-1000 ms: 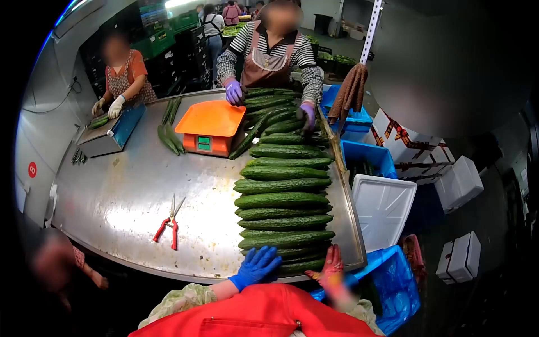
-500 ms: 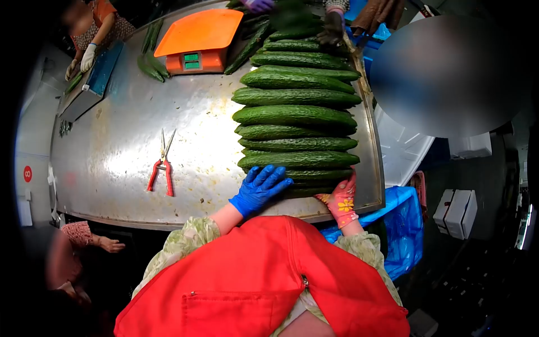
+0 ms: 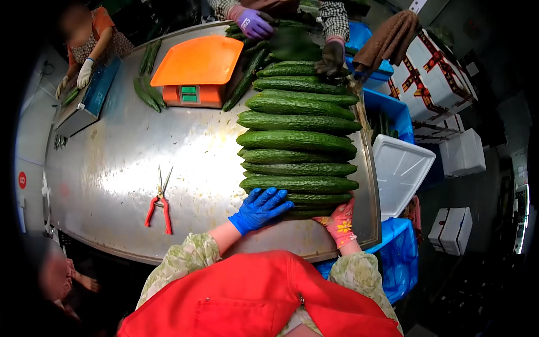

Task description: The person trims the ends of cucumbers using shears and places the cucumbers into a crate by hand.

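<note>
Left hand [image 3: 259, 210] lying wide, palm down, over left ends of nearest cucumbers [image 3: 297, 184]; right hand [image 3: 341, 223] bracing right ends, thumb stretching wide. Row running across tabletop [image 3: 208, 146], both hands seemingly steadying near edge. Any shift calling for even pressure, both sides moving together. Against earlier frame: view tilting up, bringing more of co-worker's purple-gloved hand [image 3: 254, 23] into sight; both hands keeping same cucumber ends, red-handled shears [image 3: 166, 214] lying untouched.
</note>
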`<state>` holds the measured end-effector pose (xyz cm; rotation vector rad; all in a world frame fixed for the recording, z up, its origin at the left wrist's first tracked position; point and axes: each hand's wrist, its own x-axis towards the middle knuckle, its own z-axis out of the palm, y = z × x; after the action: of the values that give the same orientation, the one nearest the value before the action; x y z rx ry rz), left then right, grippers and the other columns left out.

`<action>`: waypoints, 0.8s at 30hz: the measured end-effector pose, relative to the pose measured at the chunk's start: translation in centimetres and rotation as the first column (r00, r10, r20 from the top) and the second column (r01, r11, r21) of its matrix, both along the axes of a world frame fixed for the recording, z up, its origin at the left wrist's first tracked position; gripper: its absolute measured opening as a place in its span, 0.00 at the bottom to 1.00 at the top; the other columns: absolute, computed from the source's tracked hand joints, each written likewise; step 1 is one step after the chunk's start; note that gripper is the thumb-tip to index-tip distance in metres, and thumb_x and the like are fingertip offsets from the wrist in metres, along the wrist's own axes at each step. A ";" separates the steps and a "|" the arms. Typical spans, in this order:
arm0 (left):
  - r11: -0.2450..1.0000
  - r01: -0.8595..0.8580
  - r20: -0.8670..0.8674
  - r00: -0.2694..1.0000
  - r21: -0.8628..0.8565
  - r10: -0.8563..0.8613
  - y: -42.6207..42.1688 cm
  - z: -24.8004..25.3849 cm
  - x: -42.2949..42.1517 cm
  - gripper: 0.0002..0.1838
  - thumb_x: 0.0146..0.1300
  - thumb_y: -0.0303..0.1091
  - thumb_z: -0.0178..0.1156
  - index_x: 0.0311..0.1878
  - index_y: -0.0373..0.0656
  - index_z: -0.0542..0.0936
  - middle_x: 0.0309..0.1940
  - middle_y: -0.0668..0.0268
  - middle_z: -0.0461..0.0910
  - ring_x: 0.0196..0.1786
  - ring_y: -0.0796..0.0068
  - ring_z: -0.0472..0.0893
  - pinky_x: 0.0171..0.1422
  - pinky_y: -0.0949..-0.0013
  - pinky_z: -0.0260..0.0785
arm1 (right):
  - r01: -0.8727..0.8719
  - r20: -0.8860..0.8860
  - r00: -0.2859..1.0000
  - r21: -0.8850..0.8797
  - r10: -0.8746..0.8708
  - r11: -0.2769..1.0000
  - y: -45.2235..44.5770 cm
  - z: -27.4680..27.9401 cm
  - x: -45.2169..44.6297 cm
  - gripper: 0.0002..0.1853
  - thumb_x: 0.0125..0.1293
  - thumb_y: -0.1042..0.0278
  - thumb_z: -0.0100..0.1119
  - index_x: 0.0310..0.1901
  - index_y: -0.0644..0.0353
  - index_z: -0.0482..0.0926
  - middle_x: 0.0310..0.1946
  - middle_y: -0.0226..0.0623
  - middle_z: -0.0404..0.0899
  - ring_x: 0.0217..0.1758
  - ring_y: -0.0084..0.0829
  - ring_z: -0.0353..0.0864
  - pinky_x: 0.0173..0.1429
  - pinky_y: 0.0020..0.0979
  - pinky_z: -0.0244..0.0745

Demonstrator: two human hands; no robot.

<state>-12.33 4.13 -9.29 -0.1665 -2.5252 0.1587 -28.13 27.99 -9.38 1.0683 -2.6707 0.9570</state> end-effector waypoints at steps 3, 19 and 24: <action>1.000 0.008 -0.009 1.000 -0.006 -0.008 -1.0 0.2 -1.4 0.25 0.64 0.45 0.52 0.66 0.68 0.69 0.72 0.68 0.60 0.77 0.61 0.51 0.79 0.51 0.30 | 0.004 0.008 1.000 -0.038 -0.004 0.999 -0.8 -0.6 -1.4 0.71 0.29 0.31 0.76 0.70 0.63 0.46 0.65 0.54 0.53 0.65 0.55 0.61 0.68 0.48 0.61; 0.986 0.056 0.043 0.997 0.156 -0.064 -6.4 1.1 -7.9 0.35 0.47 0.57 0.68 0.60 0.61 0.75 0.69 0.59 0.63 0.75 0.52 0.51 0.77 0.46 0.31 | 0.002 -0.061 0.998 0.004 -0.002 1.000 -6.3 -1.4 -8.3 0.65 0.27 0.34 0.77 0.67 0.62 0.56 0.66 0.53 0.52 0.67 0.56 0.58 0.69 0.47 0.59; 0.970 0.056 0.175 0.980 0.236 -0.099 -6.7 2.3 -7.0 0.34 0.50 0.57 0.65 0.62 0.58 0.74 0.72 0.58 0.58 0.75 0.52 0.53 0.77 0.46 0.38 | 0.000 -0.062 0.998 0.127 0.008 0.992 -5.3 -0.3 -7.9 0.63 0.32 0.38 0.77 0.67 0.64 0.55 0.66 0.53 0.54 0.68 0.54 0.58 0.71 0.44 0.57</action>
<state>-19.31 -2.57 -7.01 -0.1946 -2.6927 -0.1902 -36.03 22.67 -9.70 1.1085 -2.7104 0.7497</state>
